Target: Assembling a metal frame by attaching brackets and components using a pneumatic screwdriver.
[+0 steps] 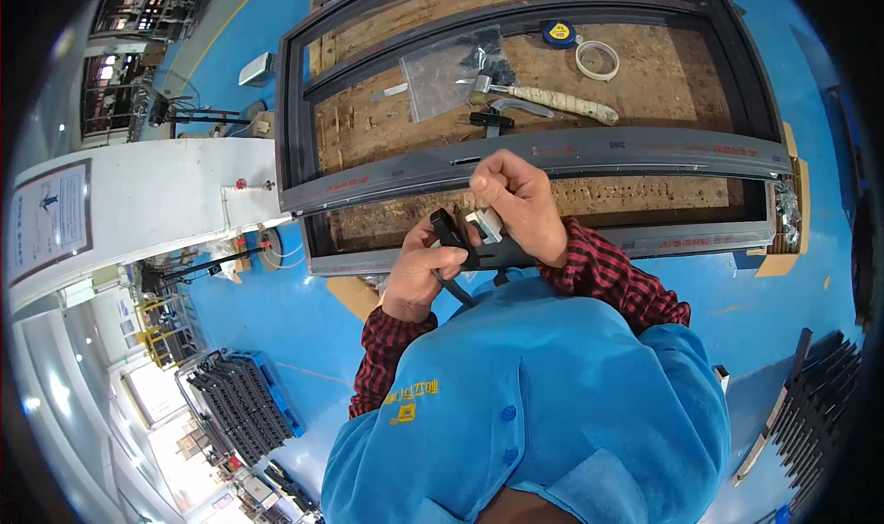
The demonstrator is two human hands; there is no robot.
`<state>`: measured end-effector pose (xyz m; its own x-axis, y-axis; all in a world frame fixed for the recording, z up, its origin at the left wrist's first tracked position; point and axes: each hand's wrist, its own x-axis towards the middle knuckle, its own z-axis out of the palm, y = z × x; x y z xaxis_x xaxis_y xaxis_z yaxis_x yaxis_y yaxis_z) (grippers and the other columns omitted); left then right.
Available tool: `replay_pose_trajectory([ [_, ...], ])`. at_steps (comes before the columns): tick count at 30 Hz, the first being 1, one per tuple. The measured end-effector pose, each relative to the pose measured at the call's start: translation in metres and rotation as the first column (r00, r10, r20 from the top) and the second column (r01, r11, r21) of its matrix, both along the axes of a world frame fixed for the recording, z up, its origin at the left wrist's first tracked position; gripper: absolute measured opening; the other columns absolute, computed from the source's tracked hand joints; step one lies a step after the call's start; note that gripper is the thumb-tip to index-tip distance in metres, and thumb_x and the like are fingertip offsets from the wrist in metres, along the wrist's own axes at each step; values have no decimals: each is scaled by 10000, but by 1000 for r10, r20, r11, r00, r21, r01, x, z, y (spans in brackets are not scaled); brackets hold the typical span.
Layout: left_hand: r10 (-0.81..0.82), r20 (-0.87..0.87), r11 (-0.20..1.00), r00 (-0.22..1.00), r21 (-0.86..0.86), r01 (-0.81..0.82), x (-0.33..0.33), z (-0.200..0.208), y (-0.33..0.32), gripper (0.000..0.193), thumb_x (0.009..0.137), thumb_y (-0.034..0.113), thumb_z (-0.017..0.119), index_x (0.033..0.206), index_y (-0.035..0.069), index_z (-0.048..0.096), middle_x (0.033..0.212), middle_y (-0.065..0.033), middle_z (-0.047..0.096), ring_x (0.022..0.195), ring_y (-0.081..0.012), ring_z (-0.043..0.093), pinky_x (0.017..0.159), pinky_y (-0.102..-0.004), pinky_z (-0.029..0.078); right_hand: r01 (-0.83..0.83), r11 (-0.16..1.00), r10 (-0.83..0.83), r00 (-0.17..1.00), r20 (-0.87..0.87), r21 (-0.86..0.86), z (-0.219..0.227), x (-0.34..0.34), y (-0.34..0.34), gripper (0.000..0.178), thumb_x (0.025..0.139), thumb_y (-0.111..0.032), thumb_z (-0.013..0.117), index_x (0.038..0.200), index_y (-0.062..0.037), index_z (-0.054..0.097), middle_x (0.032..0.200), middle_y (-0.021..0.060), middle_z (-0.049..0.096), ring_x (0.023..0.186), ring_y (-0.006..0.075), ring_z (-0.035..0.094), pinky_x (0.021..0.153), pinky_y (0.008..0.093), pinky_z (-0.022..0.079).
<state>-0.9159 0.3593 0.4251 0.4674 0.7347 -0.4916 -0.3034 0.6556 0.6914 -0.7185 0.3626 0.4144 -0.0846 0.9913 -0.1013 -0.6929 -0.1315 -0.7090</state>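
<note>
My left hand (416,275) is closed around a black handle-shaped part (444,229), its thumb lying across the front. My right hand (520,203) is just to the right and a little higher, with thumb and forefinger pinched together; what they grip is too small to make out. Between the two hands, against the lower edge of my right hand, is a small whitish block (485,227) with a metallic look. I cannot tell whether it is joined to the black part. Both hands are over the near bars of a dark grey metal frame (387,180).
On the wooden bench (645,73) inside the frame lie a hammer (562,103) with a wrapped handle, another black handle-shaped part (492,120), a clear plastic bag (425,87), a blue tape measure (558,34) and a tape roll (597,61). Stacked dark bars (241,404) stand on the floor.
</note>
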Motion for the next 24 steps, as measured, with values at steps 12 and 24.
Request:
replay_pose_trajectory([
  [12, 58, -15, 998, 998, 14, -58, 17, 3, -6, 362, 758, -143, 574, 1090, -1, 586, 821, -80, 608, 544, -90, 442, 495, -200, 337, 332, 902, -431, 678, 596, 275, -21, -29, -6, 140, 888, -9, 646, 1000, -72, 590, 660, 22, 585, 496, 117, 479, 459, 282, 386],
  [24, 128, -125, 986, 984, 124, -113, 38, 10, -14, 361, 763, -125, 565, 1099, 5, 579, 777, -34, 575, 587, -80, 430, 529, -196, 330, 317, 786, -618, 365, 696, 531, -16, -18, -2, 218, 859, 53, 646, 1048, -50, 618, 679, 22, 596, 485, 128, 462, 465, 281, 392],
])
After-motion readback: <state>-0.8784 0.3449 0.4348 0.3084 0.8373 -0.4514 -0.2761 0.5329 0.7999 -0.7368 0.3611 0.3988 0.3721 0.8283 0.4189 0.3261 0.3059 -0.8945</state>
